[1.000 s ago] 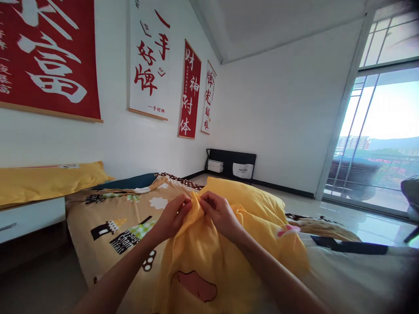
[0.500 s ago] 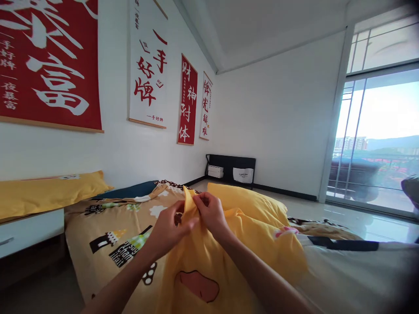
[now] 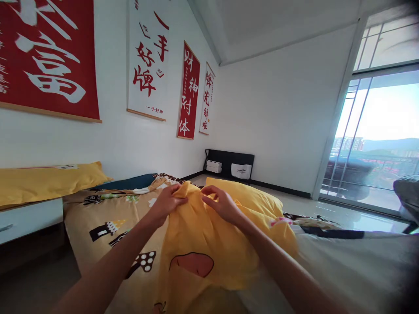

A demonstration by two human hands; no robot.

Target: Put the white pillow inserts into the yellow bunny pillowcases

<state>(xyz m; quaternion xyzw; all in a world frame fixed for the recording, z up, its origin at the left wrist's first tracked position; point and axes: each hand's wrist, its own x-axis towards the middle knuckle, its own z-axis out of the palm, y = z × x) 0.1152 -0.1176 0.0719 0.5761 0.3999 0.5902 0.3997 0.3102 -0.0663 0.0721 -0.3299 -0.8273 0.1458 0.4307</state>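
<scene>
1. Head view, the only one. My left hand point(image 3: 168, 201) pinches the top edge of the yellow cover point(image 3: 203, 244), fingers closed on a fold of cloth at its upper left corner.
2. My right hand point(image 3: 222, 204) is just right of the left one, on the same top edge. Thumb and fingers are curled onto the cloth and it looks like a pinch, though the fingertips are partly hidden behind the fold.
3. Both hands are close together but not touching, with a short stretch of edge bunched between them.
4. The yellow cover lies on the bed and runs from my hands down toward me. Its long axis goes away from me, the top edge crosswise. A reddish-brown patch point(image 3: 191, 264) sits low on it, on my side of the hands.
5. Past my hands, touching the cover's far edge, is a yellow pillow point(image 3: 248, 198). It lies beyond and to the right, so the right hand is nearer to it.
6. Left of the cover is a tan patterned quilt point(image 3: 111, 218), which the cover overlaps.
7. Further left of the cover, another yellow pillow point(image 3: 46, 181) sits by the wall.
8. Right of the cover is a grey sheet point(image 3: 347, 266).
9. Banners point(image 3: 188, 91) hang on the wall above the cover and to its left.
</scene>
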